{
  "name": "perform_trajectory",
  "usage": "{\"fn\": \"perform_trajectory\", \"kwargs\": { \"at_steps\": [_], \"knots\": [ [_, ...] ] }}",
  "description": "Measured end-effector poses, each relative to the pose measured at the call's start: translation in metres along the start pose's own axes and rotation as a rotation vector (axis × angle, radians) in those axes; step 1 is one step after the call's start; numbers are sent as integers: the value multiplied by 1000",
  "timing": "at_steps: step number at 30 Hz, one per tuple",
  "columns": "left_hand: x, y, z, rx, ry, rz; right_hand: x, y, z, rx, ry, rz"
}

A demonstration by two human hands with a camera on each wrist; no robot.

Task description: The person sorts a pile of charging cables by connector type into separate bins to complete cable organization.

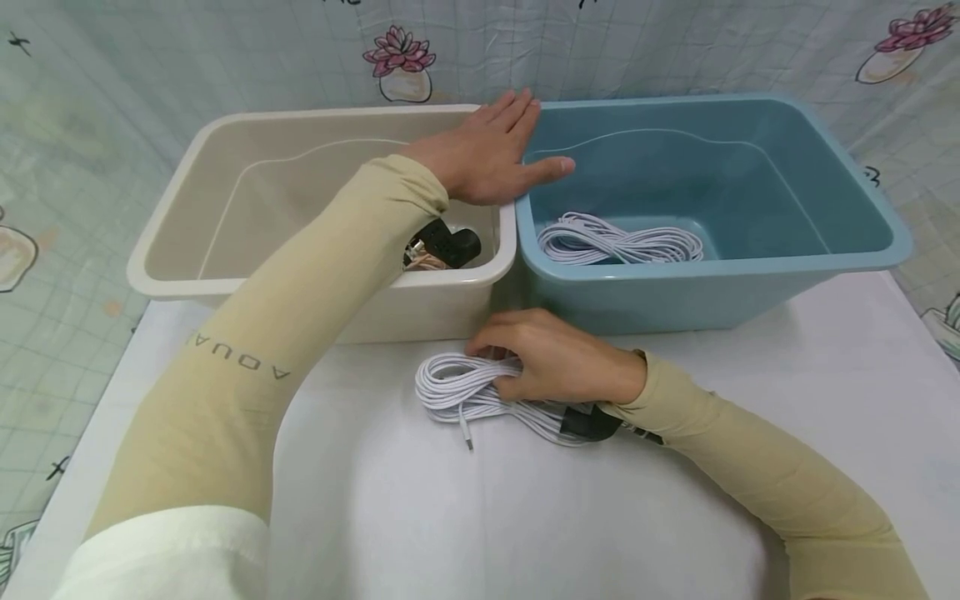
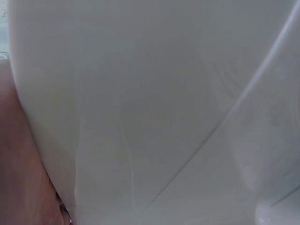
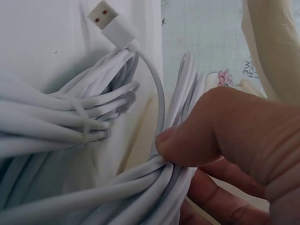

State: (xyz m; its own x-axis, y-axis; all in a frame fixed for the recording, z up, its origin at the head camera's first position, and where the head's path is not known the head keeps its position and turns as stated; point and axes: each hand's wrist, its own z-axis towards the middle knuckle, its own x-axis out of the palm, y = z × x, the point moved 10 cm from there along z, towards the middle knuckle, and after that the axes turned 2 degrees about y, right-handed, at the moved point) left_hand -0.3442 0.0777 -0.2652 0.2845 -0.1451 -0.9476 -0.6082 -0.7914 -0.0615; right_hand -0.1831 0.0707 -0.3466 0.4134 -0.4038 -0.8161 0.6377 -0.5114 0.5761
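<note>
My left hand (image 1: 495, 158) rests with straight fingers on the adjoining rims of the beige bin (image 1: 300, 115) and the blue bin (image 1: 712, 268). In the left wrist view, the hand's edge lies along a pale bin wall (image 2: 154, 93). On the table, my right hand (image 1: 558, 358) pinches coiled white USB cable (image 1: 453, 383) between thumb and fingers. The right wrist view shows its USB plug (image 3: 112, 23) sticking up, and a second tied bunch of white cable (image 3: 51, 117) beside the pinched strands. Under the right wrist lies a black object (image 1: 588, 423), partly hidden.
Inside the blue bin lies another coiled white cable (image 1: 618, 242). The beige bin holds black items (image 1: 450, 244) at its right end, partly covered by the left sleeve (image 1: 300, 325). Both bins stand at the back of the white table (image 1: 390, 517), before a patterned cloth (image 1: 637, 50).
</note>
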Motion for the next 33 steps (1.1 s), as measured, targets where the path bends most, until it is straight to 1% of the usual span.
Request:
{"fn": "perform_trajectory", "kwargs": {
  "at_steps": [8,13,18,25,33],
  "knots": [
    [0,1,-1,-1,-8,-4,-8,9,-4,-21,-25,-7],
    [0,-1,0,15,-12,-2,-13,14,-7,-36,-47,-6],
    [1,-1,0,7,-5,-2,-17,17,-9,-52,-77,5],
    [-1,-1,-1,10,-19,-6,-23,20,-11,-68,-105,14],
    [-1,-1,-2,9,-19,-14,-38,25,-18,-111,-175,43]
  ]
}}
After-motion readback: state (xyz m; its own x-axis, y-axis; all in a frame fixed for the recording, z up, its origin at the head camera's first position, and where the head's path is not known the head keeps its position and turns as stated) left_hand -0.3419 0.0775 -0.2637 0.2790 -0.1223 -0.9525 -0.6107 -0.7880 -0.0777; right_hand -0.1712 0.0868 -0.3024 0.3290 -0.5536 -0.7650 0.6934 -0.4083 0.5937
